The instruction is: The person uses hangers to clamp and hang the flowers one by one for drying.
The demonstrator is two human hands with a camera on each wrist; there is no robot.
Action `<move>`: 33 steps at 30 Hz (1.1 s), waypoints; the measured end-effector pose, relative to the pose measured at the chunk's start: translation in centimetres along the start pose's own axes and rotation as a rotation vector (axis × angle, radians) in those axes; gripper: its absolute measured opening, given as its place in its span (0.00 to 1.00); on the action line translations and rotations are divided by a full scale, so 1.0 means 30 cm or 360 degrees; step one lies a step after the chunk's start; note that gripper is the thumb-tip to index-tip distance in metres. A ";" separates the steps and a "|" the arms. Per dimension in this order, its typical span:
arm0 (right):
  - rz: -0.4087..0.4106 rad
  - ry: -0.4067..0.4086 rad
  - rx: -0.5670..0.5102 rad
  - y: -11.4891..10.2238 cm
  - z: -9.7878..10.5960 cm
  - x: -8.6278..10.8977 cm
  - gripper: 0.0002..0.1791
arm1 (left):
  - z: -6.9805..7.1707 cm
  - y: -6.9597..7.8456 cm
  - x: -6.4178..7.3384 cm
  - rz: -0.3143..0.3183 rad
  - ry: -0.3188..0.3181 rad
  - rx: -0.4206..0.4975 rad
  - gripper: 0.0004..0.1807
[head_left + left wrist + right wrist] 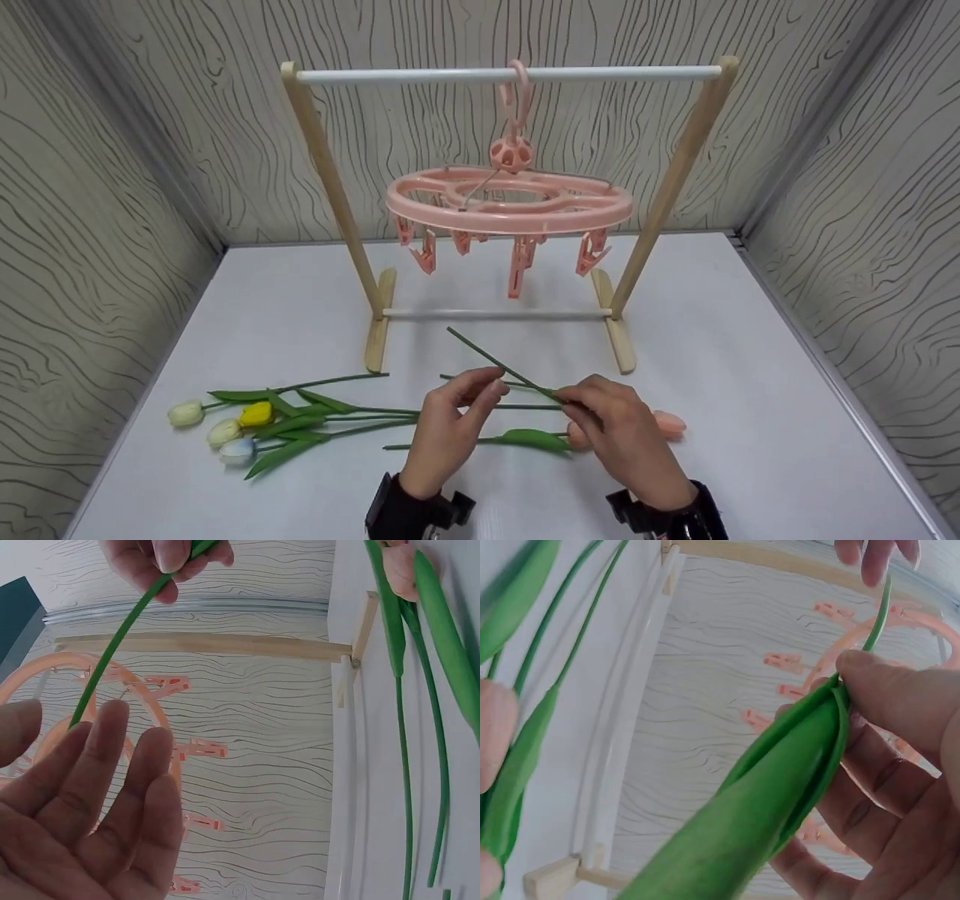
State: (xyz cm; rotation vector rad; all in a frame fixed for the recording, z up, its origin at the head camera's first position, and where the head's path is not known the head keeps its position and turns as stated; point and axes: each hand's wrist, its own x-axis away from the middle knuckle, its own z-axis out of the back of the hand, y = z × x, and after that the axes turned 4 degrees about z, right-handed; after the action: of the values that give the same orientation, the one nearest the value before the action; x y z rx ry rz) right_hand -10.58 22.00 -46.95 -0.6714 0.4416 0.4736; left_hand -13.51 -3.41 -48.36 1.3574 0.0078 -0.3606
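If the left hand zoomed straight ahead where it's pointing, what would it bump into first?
Probably the green stem that the right hand pinches: it crosses close by the fingers of the left hand, though I can't tell whether they touch.

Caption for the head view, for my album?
A right hand pinches a slender green stem near a round pink plastic clip hanger on a white rod.

White tabletop (750, 360), line-patterned walls (420, 124), grey corner strip (136, 127), wooden stand (329, 176)
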 end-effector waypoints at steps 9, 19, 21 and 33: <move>0.0222 0.0104 -0.0004 -0.036 -0.017 -0.051 0.15 | -0.020 0.046 -0.027 0.0108 0.0006 0.0234 0.16; 0.0215 0.0035 -0.0006 -0.084 -0.014 -0.060 0.14 | -0.030 0.081 -0.043 0.0196 -0.0045 0.0396 0.11; 0.0200 0.0027 -0.0038 -0.083 -0.014 -0.059 0.14 | -0.032 0.084 -0.044 0.0200 -0.0042 0.0464 0.12; 0.0155 0.0031 -0.0041 -0.057 -0.011 -0.069 0.13 | -0.011 0.105 -0.078 0.0195 0.0183 0.0497 0.09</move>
State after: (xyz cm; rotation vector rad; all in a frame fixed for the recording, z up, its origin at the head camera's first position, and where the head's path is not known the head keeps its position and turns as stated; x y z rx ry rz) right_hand -11.39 20.06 -45.27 -0.6818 0.4889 0.5657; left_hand -14.85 -1.99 -44.94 1.6780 -0.0376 -0.1844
